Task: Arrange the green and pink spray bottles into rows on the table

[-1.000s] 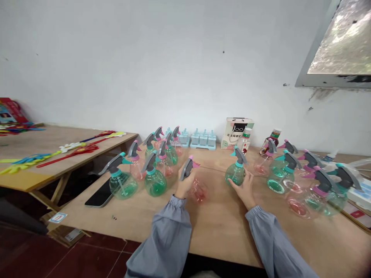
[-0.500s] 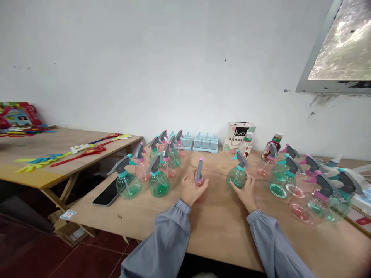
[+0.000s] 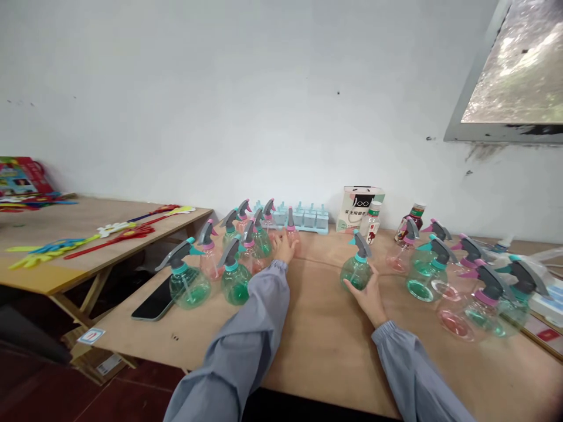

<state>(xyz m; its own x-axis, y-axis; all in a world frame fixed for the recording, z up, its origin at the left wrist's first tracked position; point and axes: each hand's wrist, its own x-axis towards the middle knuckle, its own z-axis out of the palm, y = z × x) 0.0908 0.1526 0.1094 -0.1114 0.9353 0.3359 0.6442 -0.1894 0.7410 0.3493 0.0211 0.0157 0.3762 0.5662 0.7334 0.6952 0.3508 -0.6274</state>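
My left hand (image 3: 284, 247) reaches to the back of the table, its fingers around a pink spray bottle (image 3: 294, 234) that stands upright beside the left cluster. In front of me, my right hand (image 3: 369, 296) grips a green spray bottle (image 3: 356, 272) from its right side, thumb across the front. Left of my left arm stand several more bottles, among them a green spray bottle (image 3: 236, 284) and another green spray bottle (image 3: 190, 287) at the front. To the right is a second group, with a pink spray bottle (image 3: 457, 313) nearest me.
A black phone (image 3: 153, 302) lies at the table's left edge. Along the wall are light-blue popsicle moulds (image 3: 314, 221), a paper bag (image 3: 352, 214) and two sauce bottles (image 3: 410, 221). The side table (image 3: 127, 205) at left holds colourful hand-shaped sticks.
My left hand has carried the pink spray bottle forward and slightly left, to the back of the left cluster. My right hand stays on the green spray bottle.
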